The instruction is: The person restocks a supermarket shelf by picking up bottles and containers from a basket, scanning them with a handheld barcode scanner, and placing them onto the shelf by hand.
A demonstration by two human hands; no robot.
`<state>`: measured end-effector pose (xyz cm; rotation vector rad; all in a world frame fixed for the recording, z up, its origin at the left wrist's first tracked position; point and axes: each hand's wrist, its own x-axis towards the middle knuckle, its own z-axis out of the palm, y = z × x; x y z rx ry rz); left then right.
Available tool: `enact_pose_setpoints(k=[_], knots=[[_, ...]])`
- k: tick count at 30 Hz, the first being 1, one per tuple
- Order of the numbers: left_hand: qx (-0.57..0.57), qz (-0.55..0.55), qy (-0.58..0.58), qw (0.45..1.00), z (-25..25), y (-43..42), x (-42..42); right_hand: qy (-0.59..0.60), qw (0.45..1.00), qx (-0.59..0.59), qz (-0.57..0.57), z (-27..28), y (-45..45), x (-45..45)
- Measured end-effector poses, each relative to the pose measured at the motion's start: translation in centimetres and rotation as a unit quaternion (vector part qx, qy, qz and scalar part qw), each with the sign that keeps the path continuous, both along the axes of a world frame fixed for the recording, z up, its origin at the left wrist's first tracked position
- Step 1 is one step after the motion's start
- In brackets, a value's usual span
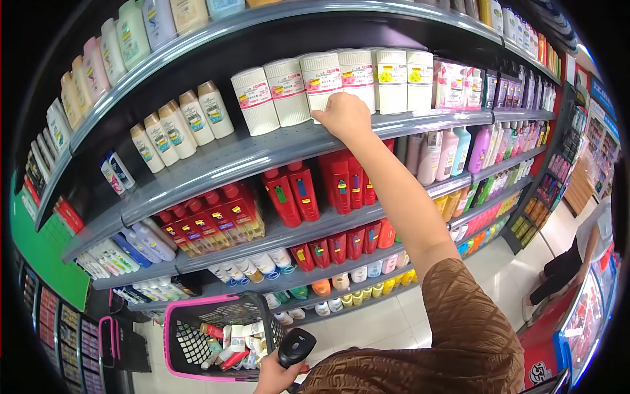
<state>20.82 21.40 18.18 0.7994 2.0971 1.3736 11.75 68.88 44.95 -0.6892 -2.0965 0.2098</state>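
My right hand (344, 115) reaches up to the upper shelf, its fingers curled closed on a white ribbed pack (321, 72) with a pink label. Similar white packs with pink labels (284, 85) stand beside it on the left and right, and ones with yellow price stickers (392, 75) stand farther right. Low in front of my body, my left hand (277, 375) is closed around a black handheld barcode scanner (297, 345). Just left of the scanner is a black shopping basket with a pink rim (169, 341), holding mixed bottles and tubes (235, 341).
Cream bottles (213, 110) stand left on the same shelf edge (289, 144). Red pump bottles (213, 220) and red bottles (302, 194) fill the shelf below. Another person (581, 249) is at the right, near a red-and-blue display (564, 341). Pale floor tiles (367, 328) show underneath.
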Motion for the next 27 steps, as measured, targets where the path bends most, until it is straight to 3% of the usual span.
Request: enact_pose_setpoints(k=[8, 11, 13, 15, 18, 20, 21, 24, 25, 27], knots=[[-0.034, 0.022, 0.019, 0.999, -0.5, 0.3, 0.9, 0.018, 1.000, 0.019, 0.014, -0.6, 0.1, 0.1], [-0.019, 0.028, 0.029, 0.999, -1.5, -0.3, 0.6, 0.117, 0.990, 0.057, 0.055, -1.8, -1.2, 0.6], [-0.010, 0.040, 0.029, 0.999, -2.7, -0.9, -0.1, 0.245, 0.926, 0.263, 0.118, -3.8, -3.9, 1.8], [-0.042, 0.044, 0.093, 0.994, -4.6, -2.3, -0.6, 0.217, 0.915, 0.241, 0.239, -7.7, -7.9, 2.2], [-0.093, 0.034, 0.076, 0.992, -2.8, -3.6, -1.1, -0.053, 0.895, 0.123, 0.426, -16.4, -14.8, 3.3], [-0.135, 0.023, 0.076, 0.988, -3.3, -5.3, -1.5, -0.263, 0.801, -0.024, 0.538, -23.1, -18.1, 4.3], [-0.157, 0.016, 0.069, 0.985, -3.3, -6.3, -1.7, -0.374, 0.724, -0.113, 0.568, -25.9, -19.7, 4.9], [-0.150, 0.009, 0.056, 0.987, -3.6, -9.3, -2.8, -0.480, 0.627, -0.231, 0.568, -31.1, -24.5, 5.3], [-0.155, 0.017, 0.040, 0.987, -4.0, -10.7, -3.2, -0.489, 0.613, -0.237, 0.574, -31.7, -26.0, 4.8], [-0.113, 0.046, 0.006, 0.992, -4.2, -13.1, -4.9, -0.428, 0.616, -0.360, 0.555, -32.0, -29.2, 3.8]])
